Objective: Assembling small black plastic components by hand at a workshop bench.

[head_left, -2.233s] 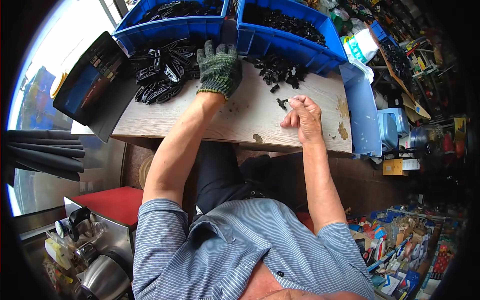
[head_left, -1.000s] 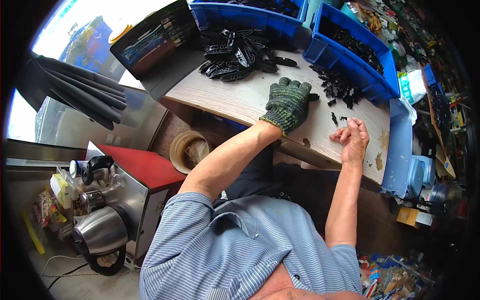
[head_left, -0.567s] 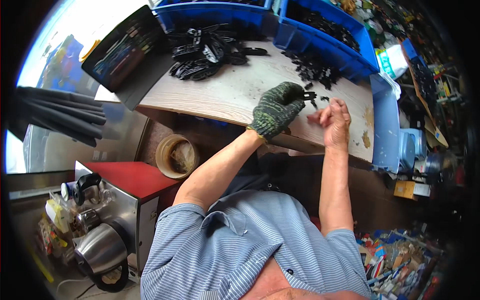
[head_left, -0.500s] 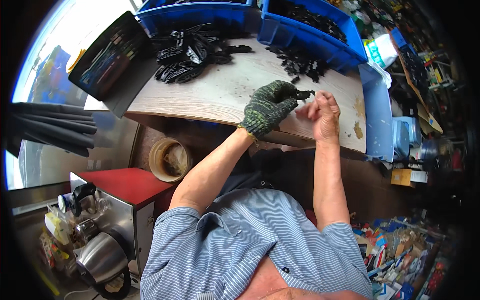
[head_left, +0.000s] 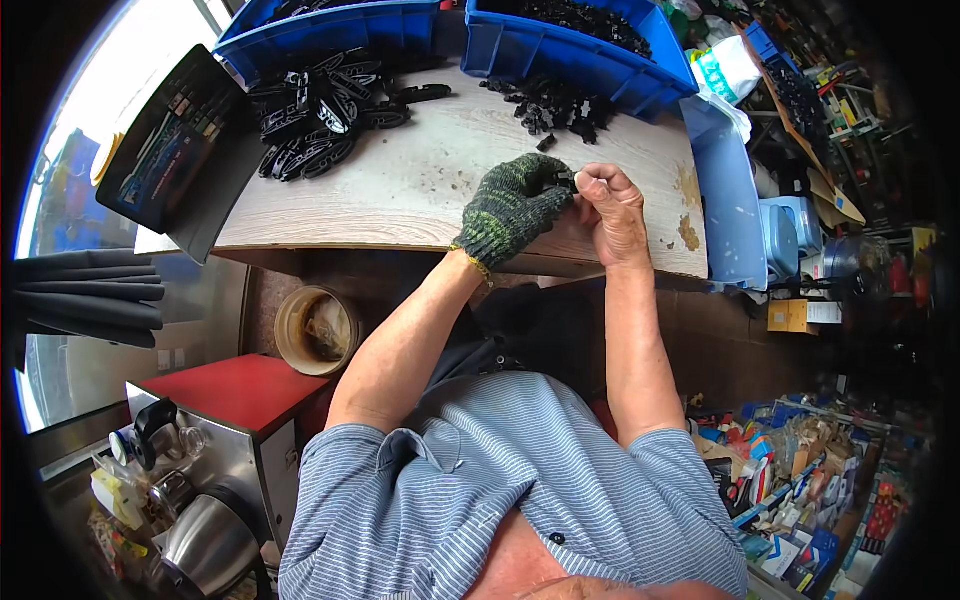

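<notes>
My left hand (head_left: pixel 508 208) wears a dark green and black knitted glove. Its thumb and fingers pinch a small black plastic part (head_left: pixel 567 181), mostly hidden by the glove. Bare and curled, my right hand (head_left: pixel 616 215) meets the part's right end with thumb and fingertips pressed together; whatever lies between them is too small to make out. Both hands are over the front edge of the wooden table (head_left: pixel 400 190). Beyond them lies a heap of small black plastic pieces (head_left: pixel 565 108), with one loose piece (head_left: pixel 546 143) nearer my hands.
Long black plastic pieces (head_left: pixel 325 115) are heaped at left beside a propped dark case (head_left: pixel 175 140). Two blue bins (head_left: pixel 330 38) (head_left: pixel 570 60) line the back. A light blue bin (head_left: pixel 730 190) adjoins the right edge. A bucket (head_left: pixel 290 335) and red-topped cabinet (head_left: pixel 230 390) stand lower left.
The view has shifted, so the table appears farther left and higher. My right fingertips have closed in on the part, and my hands are nearer each other.
</notes>
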Demonstrator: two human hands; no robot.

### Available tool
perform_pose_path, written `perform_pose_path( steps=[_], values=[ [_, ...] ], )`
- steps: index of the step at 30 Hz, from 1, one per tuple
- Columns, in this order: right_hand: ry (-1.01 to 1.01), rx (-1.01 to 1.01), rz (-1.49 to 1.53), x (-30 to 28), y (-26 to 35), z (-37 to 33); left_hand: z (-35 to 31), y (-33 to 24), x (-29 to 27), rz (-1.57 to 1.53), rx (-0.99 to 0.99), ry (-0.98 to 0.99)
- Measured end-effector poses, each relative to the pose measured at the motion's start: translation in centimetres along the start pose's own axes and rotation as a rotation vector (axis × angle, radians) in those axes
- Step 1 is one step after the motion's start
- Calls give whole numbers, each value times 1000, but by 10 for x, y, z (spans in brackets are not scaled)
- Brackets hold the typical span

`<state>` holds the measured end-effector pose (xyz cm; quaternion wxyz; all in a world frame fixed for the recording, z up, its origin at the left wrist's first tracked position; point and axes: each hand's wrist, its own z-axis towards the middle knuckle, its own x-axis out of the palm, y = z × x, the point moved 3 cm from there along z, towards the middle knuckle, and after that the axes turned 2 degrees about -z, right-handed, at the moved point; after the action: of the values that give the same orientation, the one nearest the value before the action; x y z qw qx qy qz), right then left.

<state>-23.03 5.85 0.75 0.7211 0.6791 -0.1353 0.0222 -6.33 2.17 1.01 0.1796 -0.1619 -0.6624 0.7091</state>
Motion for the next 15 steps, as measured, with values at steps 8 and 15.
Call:
perform_pose_path(
  steps=[8, 15],
  values=[
    [-23, 46, -24, 3, 0, 2, -2, -9, 3, -312, -160, -103],
    [0, 88, -188, 15, 15, 2, -10, -13, 0, -298, -91, -231]
  ],
)
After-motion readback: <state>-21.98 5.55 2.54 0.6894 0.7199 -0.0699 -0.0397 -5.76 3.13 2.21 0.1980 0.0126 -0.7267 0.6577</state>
